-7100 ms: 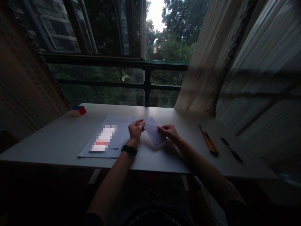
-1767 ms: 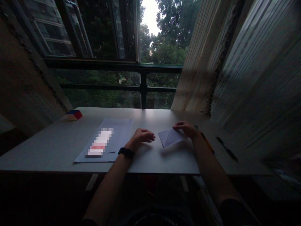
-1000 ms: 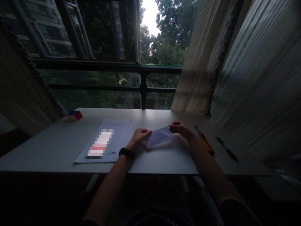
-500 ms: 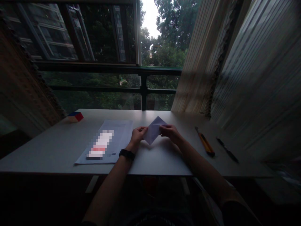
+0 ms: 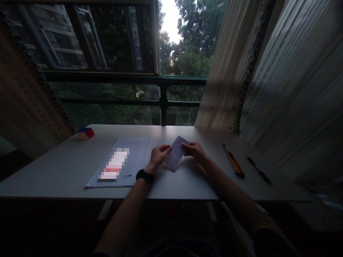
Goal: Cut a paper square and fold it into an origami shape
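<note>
A folded sheet of pale paper [image 5: 177, 154], roughly diamond-shaped with a point towards me, is held between both hands above the white table [image 5: 160, 187]. My left hand [image 5: 160, 156], with a black band on its wrist, pinches the paper's left edge between thumb and fingers. On the opposite side my right hand [image 5: 194, 150] grips the right edge, its thumb lying on the paper's face. The fingers behind the paper are partly hidden. A crease line crosses the upper part of the sheet.
Flat paper sheets [image 5: 143, 151] with a blurred-out patch lie left of my hands. A colourful cube [image 5: 86, 133] sits at the far left. To the right are a yellow-and-black utility knife [image 5: 233, 161] and a dark pen [image 5: 259, 170]. Curtains [image 5: 222, 71] hang beside the window.
The paper has tilted, and its near point has dropped towards me. My left hand has shifted slightly right along its edge; my right hand has hardly moved.
</note>
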`<state>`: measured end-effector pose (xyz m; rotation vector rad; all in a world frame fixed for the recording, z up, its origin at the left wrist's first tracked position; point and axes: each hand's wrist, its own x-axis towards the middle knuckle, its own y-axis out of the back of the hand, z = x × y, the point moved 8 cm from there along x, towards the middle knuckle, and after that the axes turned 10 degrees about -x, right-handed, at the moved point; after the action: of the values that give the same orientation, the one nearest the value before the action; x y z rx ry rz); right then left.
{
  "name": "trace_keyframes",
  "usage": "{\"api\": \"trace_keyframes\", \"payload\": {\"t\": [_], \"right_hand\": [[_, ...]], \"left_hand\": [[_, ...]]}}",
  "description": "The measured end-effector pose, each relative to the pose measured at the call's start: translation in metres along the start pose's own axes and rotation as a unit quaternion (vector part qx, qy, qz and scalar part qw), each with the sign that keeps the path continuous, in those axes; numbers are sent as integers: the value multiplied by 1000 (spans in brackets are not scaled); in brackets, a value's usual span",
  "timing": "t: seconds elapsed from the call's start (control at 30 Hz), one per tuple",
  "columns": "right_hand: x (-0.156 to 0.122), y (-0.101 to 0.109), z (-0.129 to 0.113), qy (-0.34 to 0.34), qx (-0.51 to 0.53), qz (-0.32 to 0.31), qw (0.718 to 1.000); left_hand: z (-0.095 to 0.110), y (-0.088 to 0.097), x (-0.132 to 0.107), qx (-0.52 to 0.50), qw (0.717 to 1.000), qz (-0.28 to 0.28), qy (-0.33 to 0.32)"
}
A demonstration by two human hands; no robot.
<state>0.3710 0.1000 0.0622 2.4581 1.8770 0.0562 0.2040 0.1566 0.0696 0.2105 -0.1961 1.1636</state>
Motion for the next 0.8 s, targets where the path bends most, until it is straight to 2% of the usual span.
{"api": "trace_keyframes", "payload": {"t": [0.07,0.13,0.23,0.33,0.47,0.6,0.7,0.8], "right_hand": [[1,2,1,2,-8,32,999],[0,1,-2,17,-15,52,998],[-5,-5,-11,52,-18,55,997],[-9,-19,-18,72,-5,-6,997],[-12,-32,-16,71,-20,-89,993],[-10,-32,-12,70,-51,-98,991],[-9,-29,-11,64,-55,-93,992],[-9,-28,-12,65,-45,-90,993]], "left_hand": [[14,-5,-5,108,991,-7,-80],[30,-17,-14,196,964,-35,-176],[37,-29,-23,256,935,-66,-235],[35,-27,-20,261,937,-60,-224],[27,-19,-11,209,959,-43,-185],[20,-18,-8,110,983,-67,-131],[18,-21,-9,66,989,-88,-97],[18,-18,-9,63,992,-70,-84]]}}
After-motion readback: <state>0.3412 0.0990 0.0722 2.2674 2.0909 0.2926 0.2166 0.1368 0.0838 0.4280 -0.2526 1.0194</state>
